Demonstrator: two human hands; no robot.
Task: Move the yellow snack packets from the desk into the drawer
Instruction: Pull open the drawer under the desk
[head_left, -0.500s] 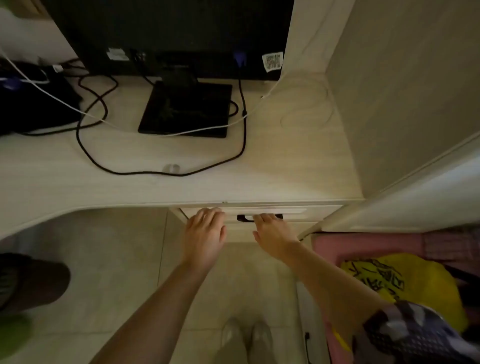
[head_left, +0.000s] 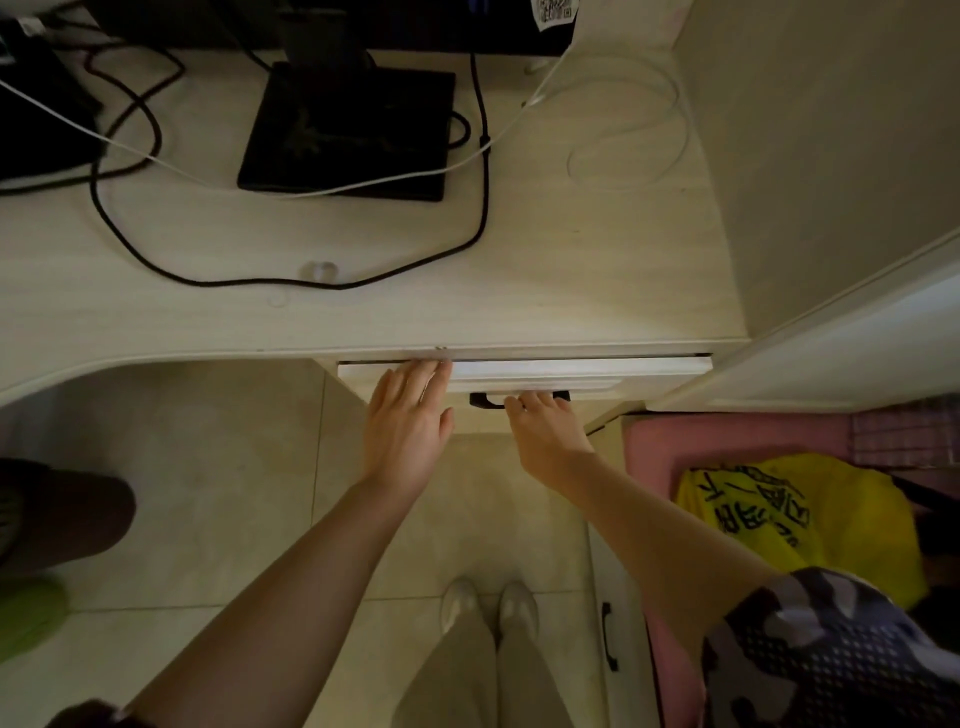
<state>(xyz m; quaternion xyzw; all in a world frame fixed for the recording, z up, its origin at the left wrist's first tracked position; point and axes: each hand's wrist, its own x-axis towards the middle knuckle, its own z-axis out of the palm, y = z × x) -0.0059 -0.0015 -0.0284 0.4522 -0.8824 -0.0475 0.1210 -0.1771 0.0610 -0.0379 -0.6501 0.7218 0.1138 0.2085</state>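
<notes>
A white drawer (head_left: 597, 371) sits just under the desk (head_left: 571, 291) edge, with only a thin dark gap above its front. My left hand (head_left: 408, 421) lies flat with straight fingers on the left part of the drawer front. The fingertips of my right hand (head_left: 543, 431) touch the black drawer handle (head_left: 480, 400) and hide most of it. No yellow snack packets show on the desk, and the inside of the drawer is hidden.
A black monitor stand (head_left: 348, 130), black cable (head_left: 291, 280) and white cable (head_left: 623, 124) lie on the desk. A wall panel (head_left: 831, 156) closes the right side. A yellow printed bag (head_left: 779, 514) sits in a pink basket (head_left: 654, 452) at the right. Another person's leg (head_left: 62, 514) is at the left.
Both hands stay on the drawer front. My left fingertips now reach up to the drawer's top edge. The view has shifted closer to the desk.
</notes>
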